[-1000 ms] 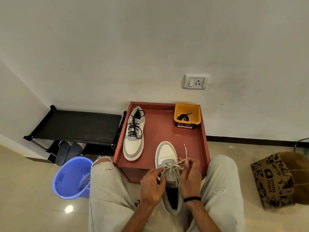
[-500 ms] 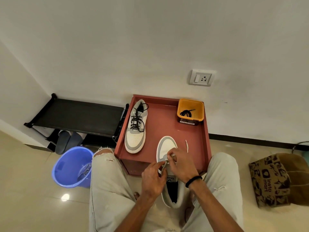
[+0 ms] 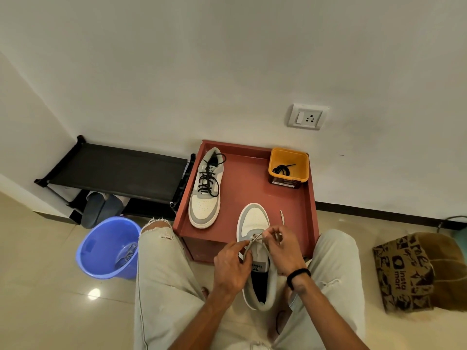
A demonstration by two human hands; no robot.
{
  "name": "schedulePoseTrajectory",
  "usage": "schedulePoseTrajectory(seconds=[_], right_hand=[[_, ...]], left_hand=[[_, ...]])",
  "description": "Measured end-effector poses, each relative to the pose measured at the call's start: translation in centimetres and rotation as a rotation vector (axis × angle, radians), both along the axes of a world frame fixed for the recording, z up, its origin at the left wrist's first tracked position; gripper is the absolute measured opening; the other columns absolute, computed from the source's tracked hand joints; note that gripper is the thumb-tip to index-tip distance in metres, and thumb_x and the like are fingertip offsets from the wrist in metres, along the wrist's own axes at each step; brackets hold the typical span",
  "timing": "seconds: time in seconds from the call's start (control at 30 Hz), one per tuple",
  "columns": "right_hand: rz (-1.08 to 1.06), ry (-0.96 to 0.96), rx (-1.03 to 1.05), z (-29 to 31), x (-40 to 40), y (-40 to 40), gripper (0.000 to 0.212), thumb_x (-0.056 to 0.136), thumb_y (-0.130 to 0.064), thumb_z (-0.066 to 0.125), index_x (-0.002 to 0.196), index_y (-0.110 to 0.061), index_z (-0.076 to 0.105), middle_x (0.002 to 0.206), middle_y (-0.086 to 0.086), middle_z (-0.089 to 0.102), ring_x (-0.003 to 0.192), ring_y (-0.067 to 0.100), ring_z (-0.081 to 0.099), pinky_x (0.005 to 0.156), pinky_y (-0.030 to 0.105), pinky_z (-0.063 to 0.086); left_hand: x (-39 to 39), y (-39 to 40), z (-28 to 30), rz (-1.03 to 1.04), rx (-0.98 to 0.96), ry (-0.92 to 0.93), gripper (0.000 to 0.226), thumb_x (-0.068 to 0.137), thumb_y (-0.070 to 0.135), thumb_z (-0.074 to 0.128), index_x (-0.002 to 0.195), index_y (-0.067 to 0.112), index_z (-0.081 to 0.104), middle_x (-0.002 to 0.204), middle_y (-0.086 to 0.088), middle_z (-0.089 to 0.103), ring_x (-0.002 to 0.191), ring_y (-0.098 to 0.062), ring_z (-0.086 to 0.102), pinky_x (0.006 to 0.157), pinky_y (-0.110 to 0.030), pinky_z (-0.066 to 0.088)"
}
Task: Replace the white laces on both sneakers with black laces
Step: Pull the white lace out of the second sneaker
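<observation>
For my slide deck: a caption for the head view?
Both hands pull the white lace from the near sneaker; the far sneaker has black laces.

A home corner is suggested — a black shoe rack (image 3: 118, 170) at nine o'clock, a wall socket (image 3: 306, 116) at one o'clock, a blue bucket (image 3: 106, 248) on tiled floor (image 3: 45, 299).

red tray table (image 3: 242, 248), two sneakers (image 3: 206, 190), orange tub (image 3: 288, 164)

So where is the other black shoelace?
In the head view, the spare black lace lies coiled inside the orange tub, at the far right corner of the red tray, near the wall below the socket.
</observation>
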State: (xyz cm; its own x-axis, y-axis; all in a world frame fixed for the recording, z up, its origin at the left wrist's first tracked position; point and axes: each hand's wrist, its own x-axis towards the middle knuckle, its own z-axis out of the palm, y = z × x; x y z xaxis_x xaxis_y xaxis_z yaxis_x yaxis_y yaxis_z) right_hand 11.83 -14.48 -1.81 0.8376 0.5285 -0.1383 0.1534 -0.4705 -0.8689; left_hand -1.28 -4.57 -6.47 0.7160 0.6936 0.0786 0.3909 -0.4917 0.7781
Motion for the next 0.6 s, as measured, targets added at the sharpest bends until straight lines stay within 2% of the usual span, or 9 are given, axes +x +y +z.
schedulePoseTrajectory(seconds=[0.1,0.17,0.2,0.27,0.37,0.43,0.53,0.6], right_hand=[[-0.197,0.260,0.222,0.0,0.1,-0.2,0.005,0.101,-0.017,0.064,0.100,-0.012,0.062,0.098,0.009,0.076,0.092,0.024,0.073,0.079,0.027,0.057],[-0.273,0.423,0.387,0.0,0.1,-0.1,0.008,0.103,-0.016,0.060,0.104,-0.008,0.057,0.097,0.016,0.078,0.091,0.031,0.075,0.083,0.039,0.059],[-0.290,0.485,0.459,0.0,0.1,-0.1,0.009,0.104,-0.016,0.058,0.106,-0.007,0.055,0.096,0.018,0.077,0.091,0.034,0.075,0.083,0.043,0.060],[-0.309,0.544,0.546,0.1,0.3,0.1,0.009,0.105,-0.016,0.056,0.107,-0.007,0.054,0.090,0.018,0.074,0.084,0.036,0.074,0.081,0.045,0.060],[-0.323,0.543,0.577,0.5,0.6,0.4,0.005,0.105,-0.013,0.056,0.106,-0.009,0.054,0.072,0.009,0.060,0.065,0.023,0.061,0.069,0.038,0.059],[-0.331,0.527,0.560,0.7,0.9,0.7,0.005,0.105,-0.015,0.057,0.105,-0.011,0.054,0.069,0.004,0.053,0.056,0.016,0.051,0.060,0.033,0.056],[-0.360,0.480,0.517,1.4,1.7,1.0,0.011,0.101,-0.019,0.064,0.104,-0.012,0.056,0.071,0.002,0.049,0.053,0.012,0.045,0.048,0.028,0.046],[-0.377,0.447,0.505,2.1,2.5,1.2,0.010,0.099,-0.017,0.066,0.103,-0.012,0.059,0.072,0.002,0.050,0.055,0.009,0.045,0.045,0.026,0.041]], left_hand=[[0.1,-0.1,0.1,-0.010,-0.007,0.017,0.030,0.093,0.029,0.073,0.122,0.027,0.075,0.107,0.010,0.073,0.075,-0.002,0.065,0.071,-0.009,0.052],[0.1,-0.2,0.3,-0.011,-0.008,0.029,0.030,0.093,0.029,0.074,0.123,0.026,0.075,0.107,0.010,0.073,0.072,0.001,0.061,0.069,0.000,0.043],[0.1,-0.1,0.3,-0.011,-0.010,0.030,0.030,0.093,0.029,0.073,0.123,0.027,0.075,0.107,0.010,0.073,0.072,0.000,0.062,0.069,-0.001,0.044],[0.1,-0.1,0.3,-0.010,-0.012,0.030,0.030,0.093,0.030,0.073,0.123,0.027,0.075,0.107,0.010,0.073,0.074,-0.002,0.064,0.070,-0.009,0.051],[0.1,-0.1,0.4,-0.004,-0.008,0.027,0.031,0.094,0.029,0.073,0.124,0.026,0.074,0.107,0.009,0.073,0.072,-0.003,0.063,0.072,-0.018,0.056],[0.1,-0.1,0.2,0.007,0.001,0.028,0.031,0.094,0.031,0.072,0.124,0.027,0.074,0.108,0.009,0.073,0.075,-0.005,0.066,0.075,-0.021,0.058],[0.2,0.0,-0.1,0.027,0.006,0.035,0.033,0.092,0.039,0.068,0.122,0.028,0.075,0.109,0.008,0.074,0.082,-0.010,0.070,0.078,-0.031,0.061],[0.2,0.1,-0.1,0.040,0.003,0.044,0.032,0.091,0.038,0.069,0.121,0.027,0.075,0.108,0.007,0.075,0.084,-0.010,0.071,0.079,-0.034,0.060]])
